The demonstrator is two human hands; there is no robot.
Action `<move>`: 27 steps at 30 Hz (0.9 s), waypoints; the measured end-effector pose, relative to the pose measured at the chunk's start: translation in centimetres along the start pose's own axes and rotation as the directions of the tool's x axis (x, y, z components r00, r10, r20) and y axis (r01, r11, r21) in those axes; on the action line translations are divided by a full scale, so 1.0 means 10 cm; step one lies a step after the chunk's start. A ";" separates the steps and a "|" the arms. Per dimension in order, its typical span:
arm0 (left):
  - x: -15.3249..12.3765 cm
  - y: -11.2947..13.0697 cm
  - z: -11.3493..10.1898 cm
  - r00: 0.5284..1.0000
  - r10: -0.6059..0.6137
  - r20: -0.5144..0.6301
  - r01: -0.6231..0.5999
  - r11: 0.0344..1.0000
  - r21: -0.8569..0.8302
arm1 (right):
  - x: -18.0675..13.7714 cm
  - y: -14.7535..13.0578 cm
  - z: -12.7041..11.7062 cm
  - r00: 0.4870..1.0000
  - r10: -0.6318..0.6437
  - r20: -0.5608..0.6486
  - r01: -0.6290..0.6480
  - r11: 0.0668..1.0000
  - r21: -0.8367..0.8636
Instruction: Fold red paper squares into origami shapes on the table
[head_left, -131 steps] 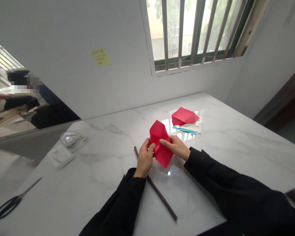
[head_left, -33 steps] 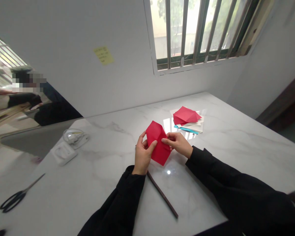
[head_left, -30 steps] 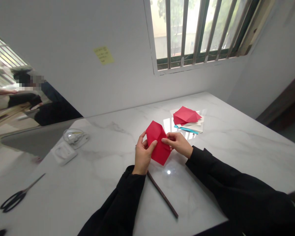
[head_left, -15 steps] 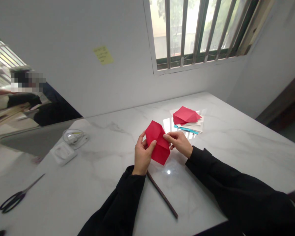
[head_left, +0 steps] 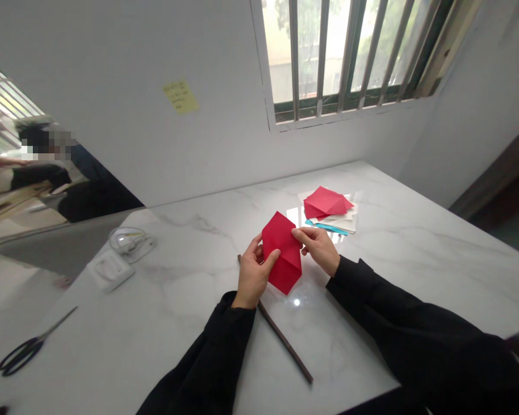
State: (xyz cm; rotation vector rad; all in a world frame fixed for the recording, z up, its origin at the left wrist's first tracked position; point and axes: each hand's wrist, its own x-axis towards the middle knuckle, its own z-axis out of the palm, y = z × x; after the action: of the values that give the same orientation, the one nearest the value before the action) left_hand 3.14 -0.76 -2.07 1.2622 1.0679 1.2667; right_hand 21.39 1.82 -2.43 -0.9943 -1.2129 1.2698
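A red paper envelope [head_left: 281, 239], its flap raised at the top, is held above the table between both hands. My left hand [head_left: 254, 271] grips its left side, thumb across the front and fingers behind. With thumb and forefinger, my right hand [head_left: 318, 246] pinches the envelope's upper right edge. Beneath my left hand and forearm lies a thin dark brown stick [head_left: 288, 346], partly hidden by them. Beyond my right hand is a stack of paper pieces: red envelopes [head_left: 326, 202] on top, cream ones [head_left: 343, 221] below, and a blue one [head_left: 326, 226] near the bottom.
Black-handled scissors [head_left: 28, 351] lie at the left of the white marble-patterned table [head_left: 177, 340]. Farther back sit a white box [head_left: 110, 270] and a coiled cable [head_left: 132, 241]. A barred window [head_left: 337, 57] is in the wall, and a seated person [head_left: 34, 167] shows at far left.
The red envelope has shifted slightly right and turned, and its flap crease lies flatter. Both hands keep their hold, and more of the stick's far end shows beside my left hand.
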 end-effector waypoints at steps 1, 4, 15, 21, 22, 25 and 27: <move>0.00 0.00 0.00 1.000 0.000 0.005 0.000 1.000 0.008 | 0.00 0.00 0.00 1.000 -0.005 -0.015 0.005 1.000 0.000; 0.00 0.00 0.02 1.000 -0.010 0.015 0.010 1.000 0.009 | 0.02 0.01 -0.01 0.999 -0.007 -0.036 0.007 1.000 0.002; 0.00 0.04 0.03 0.998 -0.054 -0.030 0.049 0.990 -0.132 | -0.05 0.06 0.06 0.954 0.114 0.276 -0.146 0.984 0.099; -0.03 0.02 0.06 0.997 -0.067 0.023 0.070 0.986 -0.149 | -0.06 0.10 0.05 0.960 0.142 0.243 -0.171 0.980 0.104; -0.03 0.02 0.06 0.997 -0.068 0.024 0.071 0.986 -0.150 | -0.05 0.10 0.04 0.956 0.146 0.253 -0.178 0.978 0.111; -0.01 0.00 0.05 0.997 -0.062 0.037 0.067 0.980 -0.188 | -0.03 0.09 0.03 0.946 0.167 0.276 -0.217 0.963 0.162; 0.01 0.00 0.01 0.997 -0.067 0.035 0.073 0.974 -0.215 | 0.00 0.06 -0.01 0.951 0.175 0.257 -0.245 0.929 0.277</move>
State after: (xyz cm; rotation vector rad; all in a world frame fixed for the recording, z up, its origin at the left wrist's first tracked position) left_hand 3.28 -0.68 -2.05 1.0653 0.9200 1.2712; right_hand 21.40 1.90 -3.01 -0.7799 -1.0542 1.7245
